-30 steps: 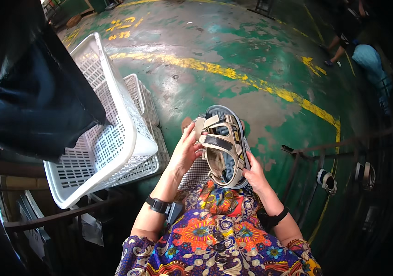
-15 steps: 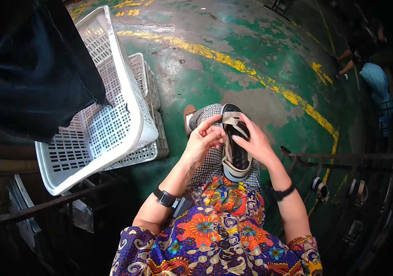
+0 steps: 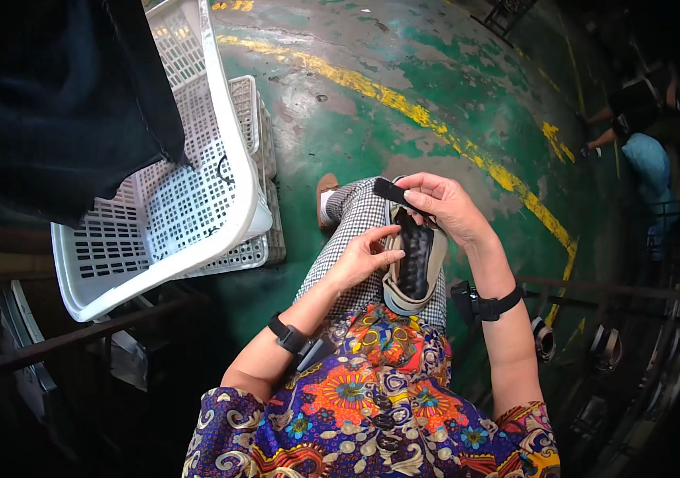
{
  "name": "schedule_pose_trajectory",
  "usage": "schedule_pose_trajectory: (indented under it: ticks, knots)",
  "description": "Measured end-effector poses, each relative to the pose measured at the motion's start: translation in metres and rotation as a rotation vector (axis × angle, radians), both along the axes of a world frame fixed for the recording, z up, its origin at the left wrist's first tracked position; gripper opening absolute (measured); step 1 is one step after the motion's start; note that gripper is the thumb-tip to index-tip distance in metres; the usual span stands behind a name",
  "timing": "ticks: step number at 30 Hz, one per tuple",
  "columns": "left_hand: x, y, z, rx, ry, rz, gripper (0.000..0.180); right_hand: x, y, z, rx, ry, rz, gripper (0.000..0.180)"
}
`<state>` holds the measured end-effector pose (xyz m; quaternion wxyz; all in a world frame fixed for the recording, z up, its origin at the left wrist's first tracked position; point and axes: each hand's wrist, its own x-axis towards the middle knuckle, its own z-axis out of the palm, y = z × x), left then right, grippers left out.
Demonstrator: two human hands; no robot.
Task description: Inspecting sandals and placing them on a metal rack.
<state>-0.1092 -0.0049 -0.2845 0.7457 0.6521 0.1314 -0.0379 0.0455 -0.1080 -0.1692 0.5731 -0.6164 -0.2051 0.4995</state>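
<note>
A beige and black sandal [image 3: 415, 267] rests on my lap, its toe pointing away from me and its dark, bumpy footbed facing up. My right hand [image 3: 447, 209] pinches the sandal strap [image 3: 390, 190] at the toe end and holds it raised, with its black underside showing. At the sandal's left edge is my left hand [image 3: 364, 259], thumb and forefinger apart, the fingertips by the side of the footbed. Whether those fingertips touch the sandal is hard to see.
A white plastic basket [image 3: 232, 179] stands at the left, with grey crates [image 3: 264, 159] beneath it. Dark cloth [image 3: 77, 103] hangs over it. Dark metal rails [image 3: 595, 291] with several sandals are at the right. Another person [image 3: 634, 111] works at the far right.
My right hand has lifted the strap off the sandal's top, turning its black underside into view. My left hand has moved down and spread its thumb from the forefinger.
</note>
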Motion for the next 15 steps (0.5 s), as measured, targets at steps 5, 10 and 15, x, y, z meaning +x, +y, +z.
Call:
schedule_pose_trajectory:
  ticks: [5,10,15]
  knots:
    - [-0.001,-0.002,-0.003,-0.264,0.041,0.004,0.041,0.002,0.000,-0.011,-0.210,-0.064,0.103,0.019]
    - [0.010,-0.015,-0.014,0.052,-0.052,0.085,0.027,0.000,-0.006,-0.018,-0.256,-0.072,0.157,0.019]
    - [0.022,-0.017,-0.026,-0.009,-0.005,-0.006,0.021,-0.002,-0.011,-0.019,-0.254,0.012,0.079,0.019]
